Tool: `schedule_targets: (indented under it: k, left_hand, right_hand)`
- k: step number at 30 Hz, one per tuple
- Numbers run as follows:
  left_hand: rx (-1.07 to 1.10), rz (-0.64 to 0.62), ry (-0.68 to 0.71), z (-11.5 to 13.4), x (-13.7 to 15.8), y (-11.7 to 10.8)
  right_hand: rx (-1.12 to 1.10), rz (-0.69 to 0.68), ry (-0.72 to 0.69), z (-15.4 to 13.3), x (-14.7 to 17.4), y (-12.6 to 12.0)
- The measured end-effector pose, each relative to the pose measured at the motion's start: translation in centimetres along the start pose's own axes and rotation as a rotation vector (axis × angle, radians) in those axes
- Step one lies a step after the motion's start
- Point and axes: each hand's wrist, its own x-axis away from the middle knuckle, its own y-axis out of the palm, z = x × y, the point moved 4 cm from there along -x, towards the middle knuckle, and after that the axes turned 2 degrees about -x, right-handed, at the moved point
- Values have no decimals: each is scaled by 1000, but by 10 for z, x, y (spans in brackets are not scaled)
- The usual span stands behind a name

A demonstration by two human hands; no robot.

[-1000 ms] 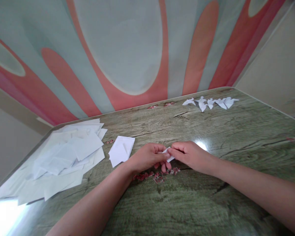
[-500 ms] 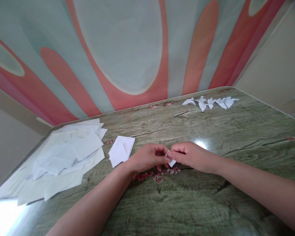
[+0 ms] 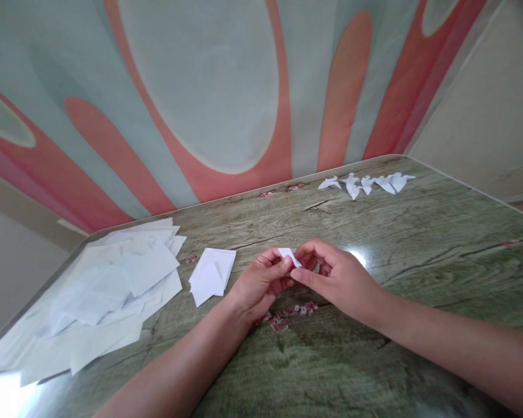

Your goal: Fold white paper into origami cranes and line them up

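A small folded piece of white paper is held up between my two hands, above the wood-grain table. My left hand pinches it between thumb and fingers from the left. On the other side, my right hand has its thumb and curled fingers at the paper's lower right end. The fingers hide part of the paper, and whether the right fingertips grip it or only touch it is hard to make out.
A small stack of white paper squares lies left of my hands. Farther left spreads a large pile of white sheets. Several folded white paper birds form a row near the back edge, by a patterned wall.
The folded paper has been raised and turned, so more of it shows above my left thumb. My left hand has rolled palm-up, and the right fingers have opened a little around the paper's end.
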Motion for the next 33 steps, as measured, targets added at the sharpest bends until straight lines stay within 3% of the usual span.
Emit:
schedule_targets:
  k: [5,10,13,17,25,33]
  left_hand:
    - [-183,20,162,5,3,4]
    - [-954,107,496,33,17,9]
    - [-1194,104,595,40,25,15]
    - [-1176,108,619,37,27,14]
    - [-1296,233,883,36,34,12]
    - [-1310,256,899,34,34,13]
  right_hand:
    - [194,137,-115,-9,3,-6]
    - [356,192,-279,-11,6,-11]
    - [388,164,-349,-12,7,-10]
    - [335,148,-331,-13,6,-10]
    - [206,187,-163,-9,6,-11]
    - [157,170,-62,-6,4,-10]
